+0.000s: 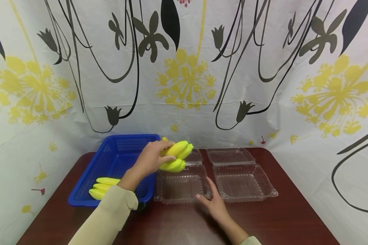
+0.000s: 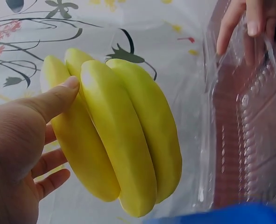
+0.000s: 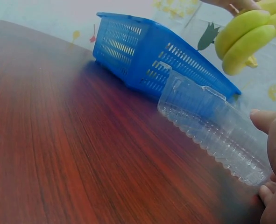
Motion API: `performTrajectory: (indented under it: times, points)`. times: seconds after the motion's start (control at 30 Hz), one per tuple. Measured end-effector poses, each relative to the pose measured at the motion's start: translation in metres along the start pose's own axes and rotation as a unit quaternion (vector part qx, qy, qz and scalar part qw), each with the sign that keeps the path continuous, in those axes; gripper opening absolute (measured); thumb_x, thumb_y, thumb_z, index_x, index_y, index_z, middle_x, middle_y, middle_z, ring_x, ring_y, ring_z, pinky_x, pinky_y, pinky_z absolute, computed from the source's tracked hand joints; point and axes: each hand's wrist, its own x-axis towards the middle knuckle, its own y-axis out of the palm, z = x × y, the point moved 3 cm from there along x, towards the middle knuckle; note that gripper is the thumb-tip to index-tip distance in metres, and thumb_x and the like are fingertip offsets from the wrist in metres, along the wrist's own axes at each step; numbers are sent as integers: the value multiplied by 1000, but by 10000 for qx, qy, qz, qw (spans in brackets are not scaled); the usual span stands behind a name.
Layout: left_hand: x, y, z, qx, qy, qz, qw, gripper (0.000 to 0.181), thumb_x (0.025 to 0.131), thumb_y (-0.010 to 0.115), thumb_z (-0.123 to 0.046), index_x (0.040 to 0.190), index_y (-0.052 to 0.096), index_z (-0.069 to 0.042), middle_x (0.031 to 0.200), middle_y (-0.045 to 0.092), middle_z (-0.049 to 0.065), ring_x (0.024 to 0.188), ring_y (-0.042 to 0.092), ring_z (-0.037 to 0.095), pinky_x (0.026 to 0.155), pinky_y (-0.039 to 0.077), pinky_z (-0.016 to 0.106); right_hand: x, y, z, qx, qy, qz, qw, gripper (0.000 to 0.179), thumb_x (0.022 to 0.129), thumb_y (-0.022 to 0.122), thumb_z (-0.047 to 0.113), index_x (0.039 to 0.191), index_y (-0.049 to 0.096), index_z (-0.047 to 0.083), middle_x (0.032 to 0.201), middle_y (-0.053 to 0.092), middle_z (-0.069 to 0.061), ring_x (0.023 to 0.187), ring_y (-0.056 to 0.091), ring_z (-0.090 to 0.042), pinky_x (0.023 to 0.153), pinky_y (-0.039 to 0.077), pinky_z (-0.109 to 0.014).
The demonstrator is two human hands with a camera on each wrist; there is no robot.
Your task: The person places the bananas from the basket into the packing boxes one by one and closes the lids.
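Observation:
A bunch of yellow bananas (image 2: 116, 130) is held up by my left hand (image 1: 153, 156), the thumb across one banana and the fingers behind. In the head view the bunch overlaps the back of the left clear plastic clamshell container (image 1: 181, 183), whose lid is folded back. At that container's right front corner is my right hand (image 1: 216, 204), thumb and index finger spread apart right at the rim. Some of its fingers are hidden in the right wrist view. More bananas (image 1: 102, 187) lie in the front of the blue basket (image 1: 79, 185), partly behind my left forearm.
A second clear clamshell container (image 1: 243, 180), lid open towards the back, stands to the right. Everything rests on a dark red-brown wooden table (image 1: 294, 217). A white curtain (image 1: 254, 78) with flower prints hangs behind. A small dark object (image 1: 140, 207) shows by the basket's front corner.

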Motion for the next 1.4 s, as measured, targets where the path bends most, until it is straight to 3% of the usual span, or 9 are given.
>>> performTrajectory:
  times: [0.23,0.37,0.77,1.0,1.17,1.4]
  points:
    - [-3,20,-12,-331,-465,55,9984,48,84,75,-39,126,66,-18,111,68,0,98,62,19,81,51,39,0,-1,-1,-26,84,24,10000,78,86,75,27,151,32,24,144,44,-21,131,38,-46,95,39,-60]
    - [-5,31,-15,-429,-751,174,9961,49,84,74,-41,127,65,-18,114,67,0,95,62,17,78,51,36,0,0,-1,-4,57,117,9999,78,87,74,27,152,30,22,144,43,-23,129,40,-46,92,44,-57]
    - [4,67,-23,-718,-1811,30,9808,52,82,75,-47,127,66,-21,112,68,-2,89,62,15,74,50,33,1,-1,-2,-131,207,87,9997,79,87,74,33,152,30,28,147,41,-18,131,39,-42,93,42,-58]
    - [0,89,-19,-606,-2032,-80,9772,50,80,77,-47,120,70,-18,109,70,0,91,64,19,77,51,37,1,1,-1,-186,364,188,9990,79,87,73,35,152,29,28,149,39,-17,132,38,-43,91,44,-58]
    - [-1,103,-17,-675,-2036,16,9767,49,80,75,-51,118,71,-20,109,70,-1,91,63,17,76,50,36,0,-1,-1,-104,418,211,9988,81,87,73,37,153,27,28,151,36,-17,133,37,-44,91,45,-57]
    - [-3,119,-13,-519,-2410,219,9689,49,78,75,-54,116,73,-23,106,71,-3,88,62,17,73,49,38,-1,-2,0,-152,435,248,9986,82,86,73,42,153,26,29,152,35,-16,133,36,-44,91,44,-57]
